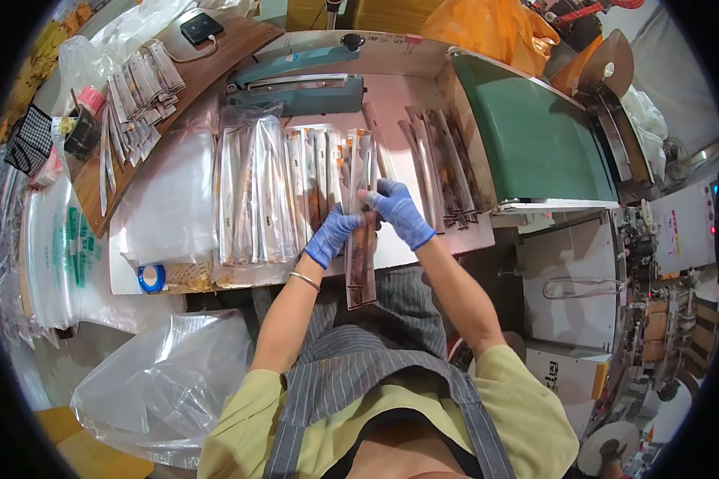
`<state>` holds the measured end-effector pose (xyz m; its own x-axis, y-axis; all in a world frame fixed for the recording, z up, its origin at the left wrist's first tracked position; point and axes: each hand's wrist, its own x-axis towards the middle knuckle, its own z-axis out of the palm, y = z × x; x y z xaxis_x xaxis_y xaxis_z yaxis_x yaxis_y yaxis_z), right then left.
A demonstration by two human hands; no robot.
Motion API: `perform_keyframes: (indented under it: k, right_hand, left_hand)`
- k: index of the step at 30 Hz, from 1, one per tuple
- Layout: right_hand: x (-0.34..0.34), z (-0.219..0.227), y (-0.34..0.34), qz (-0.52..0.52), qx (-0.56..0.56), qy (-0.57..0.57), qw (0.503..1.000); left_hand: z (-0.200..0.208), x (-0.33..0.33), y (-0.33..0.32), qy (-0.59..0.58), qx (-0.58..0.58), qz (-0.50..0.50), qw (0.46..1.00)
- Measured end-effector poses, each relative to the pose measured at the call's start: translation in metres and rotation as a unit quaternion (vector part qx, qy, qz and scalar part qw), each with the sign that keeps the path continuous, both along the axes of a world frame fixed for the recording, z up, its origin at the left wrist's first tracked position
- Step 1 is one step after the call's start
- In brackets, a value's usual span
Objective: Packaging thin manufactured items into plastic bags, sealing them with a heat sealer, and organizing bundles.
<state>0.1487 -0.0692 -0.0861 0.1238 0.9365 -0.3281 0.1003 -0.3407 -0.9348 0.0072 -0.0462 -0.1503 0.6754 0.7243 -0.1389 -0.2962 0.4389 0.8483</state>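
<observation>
In front of my apron I hold a long, narrow clear-wrapped packet upright over the table's near edge. It may be more than one packet stacked together. My left hand, in a blue glove with bare fingertips, grips its left side. My right hand, gloved alike, closes on it from the right, a little higher up. Just left of them, similar slim packets stand in a row, beside a clear bag filled with more of them. Another bunch of packets lies to the right.
Behind the packets sits a teal bag sealer. A green-topped surface borders the right side. Flat clear bags and a blue tape roll lie left. A wooden board carries loose packets and a black device.
</observation>
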Motion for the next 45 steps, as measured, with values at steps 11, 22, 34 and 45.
perform_keyframes:
  k: [11,22,34,45]
  right_hand:
    - [0.032,-0.002,0.007,-0.127,0.129,0.019,0.983]
    - [-0.005,-0.020,0.004,-0.012,0.061,-0.145,0.988]
    - [0.051,0.036,0.034,-0.202,0.244,-0.644,0.696]
    - [0.000,-0.049,0.024,-0.130,0.139,-0.095,0.977]
  left_hand:
    - [0.000,-0.004,-0.001,0.061,-0.060,0.039,0.996]
    - [-0.012,-0.002,0.001,-0.011,-0.044,0.022,0.999]
    - [0.010,-0.011,-0.001,0.015,-0.142,-0.024,0.989]
    - [-0.036,0.006,0.010,-0.058,-0.054,-0.080,0.994]
